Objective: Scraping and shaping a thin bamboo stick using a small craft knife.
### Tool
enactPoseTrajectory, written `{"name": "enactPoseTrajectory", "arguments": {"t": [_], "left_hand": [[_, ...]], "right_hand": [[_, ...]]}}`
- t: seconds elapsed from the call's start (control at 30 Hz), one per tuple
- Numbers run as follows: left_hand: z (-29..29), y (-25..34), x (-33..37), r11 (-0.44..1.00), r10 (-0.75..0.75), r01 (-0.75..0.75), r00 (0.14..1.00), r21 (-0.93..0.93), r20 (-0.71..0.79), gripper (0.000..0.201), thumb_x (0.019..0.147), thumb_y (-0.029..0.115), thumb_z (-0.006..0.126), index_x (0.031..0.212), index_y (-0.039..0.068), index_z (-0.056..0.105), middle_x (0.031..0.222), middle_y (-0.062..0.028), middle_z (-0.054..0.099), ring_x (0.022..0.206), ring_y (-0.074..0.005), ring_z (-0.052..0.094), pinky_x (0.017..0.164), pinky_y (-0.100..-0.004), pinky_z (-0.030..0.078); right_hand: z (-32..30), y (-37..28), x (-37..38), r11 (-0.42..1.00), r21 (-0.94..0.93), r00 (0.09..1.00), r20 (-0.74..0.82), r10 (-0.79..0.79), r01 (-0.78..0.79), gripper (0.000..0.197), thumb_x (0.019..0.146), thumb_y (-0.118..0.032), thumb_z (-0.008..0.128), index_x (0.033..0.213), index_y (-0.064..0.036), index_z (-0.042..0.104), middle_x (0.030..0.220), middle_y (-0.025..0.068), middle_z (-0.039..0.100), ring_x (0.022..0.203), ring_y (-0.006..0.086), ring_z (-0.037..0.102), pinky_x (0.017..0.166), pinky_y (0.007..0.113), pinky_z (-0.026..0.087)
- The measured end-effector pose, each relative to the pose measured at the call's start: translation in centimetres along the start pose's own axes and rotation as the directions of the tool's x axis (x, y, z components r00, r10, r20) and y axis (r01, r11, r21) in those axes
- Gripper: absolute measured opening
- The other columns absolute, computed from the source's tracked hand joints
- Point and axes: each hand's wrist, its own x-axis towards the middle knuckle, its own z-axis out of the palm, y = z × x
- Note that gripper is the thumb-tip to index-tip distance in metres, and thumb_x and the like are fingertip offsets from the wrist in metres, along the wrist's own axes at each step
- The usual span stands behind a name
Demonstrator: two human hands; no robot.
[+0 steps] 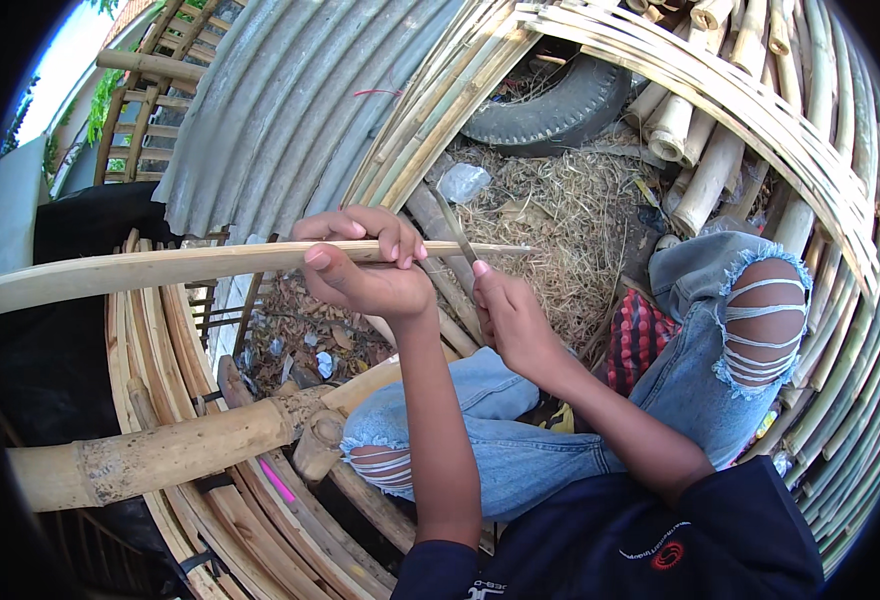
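Observation:
A long, pale bamboo strip (170,267) lies level across the view, running from the far left to a thin tip in the middle. My left hand (375,270) is closed around it near that tip, fingers curled over the top and thumb on the near side. In my right hand (515,318) I grip a knife (450,218), its handle hidden in my fist. The narrow blade points up and away, crossing the strip just right of my left fingers; whether it touches the strip I cannot tell.
Under my forearm lies a thick bamboo pole (190,450). Split bamboo strips (160,340) are stacked at left, with bundled bamboo poles (845,330) at right. Beyond are corrugated metal sheets (280,110), an old tire (560,110) and straw (560,220). My bent knee (765,310) is at right.

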Motion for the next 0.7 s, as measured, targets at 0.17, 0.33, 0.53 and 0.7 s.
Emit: {"name": "enactPoseTrajectory", "arguments": {"t": [0.17,0.33,0.53,0.7], "left_hand": [[0.0,0.0,-0.8,0.996,0.0,0.011,0.994,-0.089,0.114,0.053,0.089,0.058,0.034,0.076,0.007,0.034,0.043,-0.0031,0.032,0.031,-0.0081,0.029,0.027,-0.021,0.025],[-0.1,0.8,-1.4,0.99,-0.001,0.027,0.982,-0.14,0.187,0.052,0.088,0.059,0.033,0.077,0.008,0.034,0.043,-0.0015,0.03,0.03,-0.0076,0.025,0.027,-0.021,0.024],[-1.2,0.3,-1.1,0.994,0.012,0.005,0.987,-0.105,0.16,0.054,0.087,0.061,0.034,0.077,0.008,0.034,0.044,-0.001,0.03,0.031,-0.0079,0.027,0.027,-0.0211,0.025],[-0.3,0.3,-1.0,0.994,-0.006,0.011,0.999,-0.107,0.044,0.054,0.087,0.059,0.039,0.074,0.007,0.033,0.043,-0.0017,0.032,0.031,-0.008,0.029,0.026,-0.0195,0.027]], "right_hand": [[-2.2,2.1,1.7,0.978,-0.207,0.991,-0.125,-0.044,0.017,0.049,0.096,-0.032,0.031,0.064,0.0032,0.044,0.047,0.0097,0.04,0.045,0.0205,0.043,0.049,0.038,0.034],[-0.3,0.3,-0.5,0.995,-0.096,0.997,-0.067,0.025,-0.031,0.05,0.096,-0.031,0.031,0.067,0.006,0.049,0.048,0.017,0.041,0.046,0.0308,0.043,0.052,0.043,0.035],[0.7,0.9,-0.5,0.996,-0.088,1.0,0.008,-0.017,0.017,0.05,0.096,-0.03,0.03,0.071,0.0087,0.048,0.053,0.0215,0.043,0.05,0.0354,0.043,0.055,0.044,0.036],[-1.7,9.3,2.4,0.978,-0.198,0.964,-0.242,-0.108,0.06,0.051,0.096,-0.03,0.03,0.068,0.0084,0.047,0.051,0.0199,0.044,0.05,0.0371,0.041,0.056,0.045,0.035]]}}
